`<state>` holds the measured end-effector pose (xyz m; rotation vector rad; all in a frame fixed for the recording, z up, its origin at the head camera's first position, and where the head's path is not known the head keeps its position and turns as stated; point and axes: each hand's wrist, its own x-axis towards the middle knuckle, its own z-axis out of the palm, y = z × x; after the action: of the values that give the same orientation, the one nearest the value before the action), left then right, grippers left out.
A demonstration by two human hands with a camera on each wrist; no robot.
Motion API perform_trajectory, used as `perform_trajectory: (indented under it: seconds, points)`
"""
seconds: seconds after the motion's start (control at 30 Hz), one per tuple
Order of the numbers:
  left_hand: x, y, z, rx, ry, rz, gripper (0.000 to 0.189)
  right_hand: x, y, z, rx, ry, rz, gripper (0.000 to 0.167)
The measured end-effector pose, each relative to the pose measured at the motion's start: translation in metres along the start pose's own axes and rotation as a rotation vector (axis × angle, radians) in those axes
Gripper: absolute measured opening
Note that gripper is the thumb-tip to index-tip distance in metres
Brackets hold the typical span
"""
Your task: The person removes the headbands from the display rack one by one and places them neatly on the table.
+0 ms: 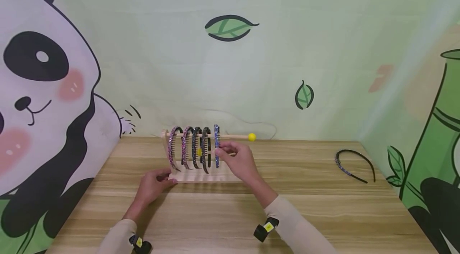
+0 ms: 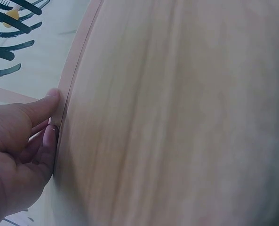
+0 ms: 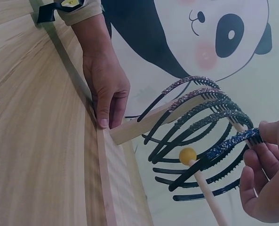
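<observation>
My right hand pinches a blue glittery headband between thumb and fingers, at the right end of a row of headbands on a wooden rack. This band stands upright over the rack's upper rod, apart from the others. To its left hang several more, pink-purple headbands and dark glittery headbands. My left hand grips the left front corner of the rack's base, thumb on top at the edge. In the right wrist view, the comb teeth inside the bands show.
One more headband, black with blue glitter, lies on the wood-grain table at the right. A yellow ball caps the upper rod's right end; another yellow ball tips a lower rod. Behind hangs a printed panda backdrop.
</observation>
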<state>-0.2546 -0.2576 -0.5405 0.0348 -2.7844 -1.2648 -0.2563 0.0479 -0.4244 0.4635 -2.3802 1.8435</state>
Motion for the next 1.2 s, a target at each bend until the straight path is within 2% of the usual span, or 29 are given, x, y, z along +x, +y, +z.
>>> perform_trajectory:
  seconds: [0.33,0.83,1.2]
  points:
    - [-0.001,0.002,0.001,-0.015,-0.005,-0.012,0.048,0.002,-0.009,-0.004,-0.021,0.039,-0.012,0.024]
    - [0.0,0.001,0.002,-0.005,0.0,-0.008,0.049,0.008,-0.017,-0.012,0.003,0.033,-0.014,0.027]
    - [0.0,0.0,0.001,0.005,0.008,-0.002,0.048,0.006,-0.03,-0.021,-0.002,0.039,-0.061,0.025]
